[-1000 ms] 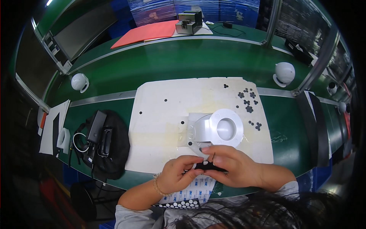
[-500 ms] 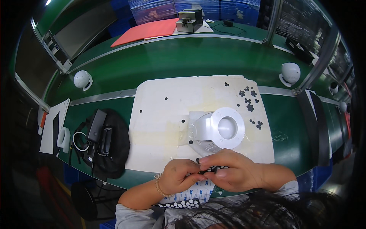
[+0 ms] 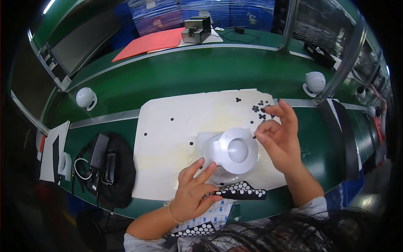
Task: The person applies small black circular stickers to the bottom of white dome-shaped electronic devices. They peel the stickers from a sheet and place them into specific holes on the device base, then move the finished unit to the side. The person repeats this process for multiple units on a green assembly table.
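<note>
My left hand [image 3: 193, 191] pinches a black strip with rows of white round spots [image 3: 243, 192] between thumb and finger, the other fingers stretched toward a white plastic part. That white part [image 3: 252, 157], with a round ring and a short flat arm, lies on the board. To its right, my raised right hand [image 3: 280, 136] has thumb and a finger closed on a small black round pad [image 3: 255, 137]. Another dark spot shows at an upper fingertip; I cannot tell whether it is stuck there. Loose black pads [image 3: 255, 108] cluster near that hand, some grouped in flower shapes.
A pale board [image 3: 159, 164] carries single black pads [image 3: 191, 143]. Printed backing paper [image 3: 212, 214] and another spotted strip [image 3: 195, 229] lie at the front edge. A black bag with devices [image 3: 121, 176] is left; white round cameras [image 3: 86, 98] stand behind; dark strips [image 3: 342, 143] are right.
My hands have parted. The right hand has moved up and right with a small black pad, while the left keeps the spotted strip, now more exposed. The whole view has shifted slightly.
</note>
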Available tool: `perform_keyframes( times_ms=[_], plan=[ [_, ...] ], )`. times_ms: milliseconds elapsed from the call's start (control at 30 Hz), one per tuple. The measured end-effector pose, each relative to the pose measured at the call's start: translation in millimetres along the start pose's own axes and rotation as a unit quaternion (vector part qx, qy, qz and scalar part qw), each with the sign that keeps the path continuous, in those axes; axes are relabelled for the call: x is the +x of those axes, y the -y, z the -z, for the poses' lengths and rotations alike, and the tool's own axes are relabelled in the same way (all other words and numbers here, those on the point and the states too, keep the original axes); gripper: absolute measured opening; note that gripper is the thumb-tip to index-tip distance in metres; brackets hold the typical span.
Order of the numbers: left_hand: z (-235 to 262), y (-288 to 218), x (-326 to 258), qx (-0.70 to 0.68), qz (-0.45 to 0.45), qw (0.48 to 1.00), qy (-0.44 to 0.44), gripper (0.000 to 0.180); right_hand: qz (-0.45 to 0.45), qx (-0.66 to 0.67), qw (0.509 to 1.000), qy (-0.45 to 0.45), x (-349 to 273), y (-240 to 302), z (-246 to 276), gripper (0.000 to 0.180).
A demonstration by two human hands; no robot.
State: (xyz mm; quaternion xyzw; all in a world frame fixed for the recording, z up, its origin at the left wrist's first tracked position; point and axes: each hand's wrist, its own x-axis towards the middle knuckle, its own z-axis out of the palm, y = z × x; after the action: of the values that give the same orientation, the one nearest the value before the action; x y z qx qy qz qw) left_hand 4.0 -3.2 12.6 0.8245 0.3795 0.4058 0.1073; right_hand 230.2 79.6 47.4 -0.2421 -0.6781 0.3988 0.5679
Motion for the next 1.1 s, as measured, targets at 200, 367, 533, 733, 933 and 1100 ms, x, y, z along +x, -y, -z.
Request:
perform_keyframes(
  times_ms=[200,367,533,733,933,1100],
  plan=[
    [-4,2,-4,-0.025,0.008,0.998,0.065,0.022,-0.082,0.013,0.995,0.054,7,-9,2,0.066],
    [-2,6,-9,-0.014,0.005,0.997,0.074,0.020,-0.090,0.038,0.992,0.077,4,-16,4,0.066],
    [0,5,-10,-0.005,0.001,0.997,0.072,0.020,-0.085,0.053,0.991,0.085,3,-15,5,0.067],
    [0,5,-10,-0.008,0.006,0.997,0.074,0.019,-0.085,0.069,0.991,0.082,2,-14,6,0.069],
    [-1,5,-11,-0.005,0.003,0.997,0.071,0.019,-0.081,0.048,0.991,0.097,1,-14,8,0.070],
    [-1,4,-10,-0.003,-0.003,0.998,0.062,0.018,0.012,-0.093,0.992,0.085,-5,-19,6,0.065]
  ],
)
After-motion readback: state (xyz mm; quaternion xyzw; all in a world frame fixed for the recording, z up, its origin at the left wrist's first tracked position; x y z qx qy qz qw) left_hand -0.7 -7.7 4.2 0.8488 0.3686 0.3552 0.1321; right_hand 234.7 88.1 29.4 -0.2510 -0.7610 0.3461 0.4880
